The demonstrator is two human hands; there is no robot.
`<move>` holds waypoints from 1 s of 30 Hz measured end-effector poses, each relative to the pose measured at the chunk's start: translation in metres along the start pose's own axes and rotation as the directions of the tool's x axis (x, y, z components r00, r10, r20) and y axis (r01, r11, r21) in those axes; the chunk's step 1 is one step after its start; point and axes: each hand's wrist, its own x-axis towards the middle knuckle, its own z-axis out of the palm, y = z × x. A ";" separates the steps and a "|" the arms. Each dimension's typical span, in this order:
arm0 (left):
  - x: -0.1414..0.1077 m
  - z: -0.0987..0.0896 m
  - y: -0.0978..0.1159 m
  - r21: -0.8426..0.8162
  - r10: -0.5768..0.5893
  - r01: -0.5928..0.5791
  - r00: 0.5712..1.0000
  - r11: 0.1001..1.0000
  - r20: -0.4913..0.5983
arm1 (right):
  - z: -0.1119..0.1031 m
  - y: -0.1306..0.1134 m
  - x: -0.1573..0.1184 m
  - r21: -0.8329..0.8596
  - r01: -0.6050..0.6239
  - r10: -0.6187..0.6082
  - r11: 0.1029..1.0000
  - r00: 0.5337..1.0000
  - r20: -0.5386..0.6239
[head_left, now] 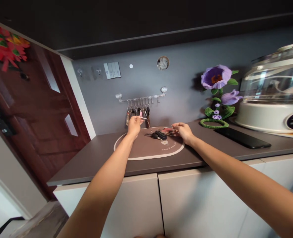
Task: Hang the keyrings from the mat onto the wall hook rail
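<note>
My left hand (134, 127) is raised over the left part of a brown oval mat (141, 150), its fingers closed on a pink strap (141, 114) just in front of the hanging keys. Several keys and key rings (129, 114) hang from a metal hook rail (143, 99) on the wall. A pile of dark keys (158, 135) lies on the mat. At the pile's right end is my right hand (183, 130), fingers pinched together at a small key ring; what exactly they grip is too small to tell.
A black phone (243, 137) lies on the counter (87, 162) at the right. Behind it stand a purple flower decoration (217, 77) and a white appliance with a clear top (268, 115). A dark cabinet (136, 23) overhangs the counter.
</note>
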 end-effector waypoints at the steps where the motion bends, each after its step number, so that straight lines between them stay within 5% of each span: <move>1: 0.000 0.001 0.004 -0.038 -0.011 0.011 1.000 0.999 0.003 | 0.001 -0.001 -0.001 -0.019 0.018 -0.018 1.000 1.000 0.011; 11: 0.017 0.002 0.042 -0.205 -0.001 0.004 1.000 0.979 0.012 | 0.020 -0.011 -0.010 -0.028 0.094 -0.087 0.995 0.981 0.174; 20: 0.028 -0.007 0.045 -0.319 0.045 -0.034 0.999 0.947 0.026 | 0.081 -0.030 -0.005 -0.078 0.318 -0.277 0.945 0.904 0.326; 26: 0.023 -0.007 0.038 -0.361 0.049 -0.032 0.998 0.932 0.038 | 0.110 -0.024 0.008 0.000 0.260 -0.246 0.966 0.916 0.316; 30: 0.018 -0.006 0.040 -0.387 0.041 -0.009 0.996 0.922 0.074 | 0.111 -0.015 0.010 0.054 0.231 -0.232 0.972 0.879 0.417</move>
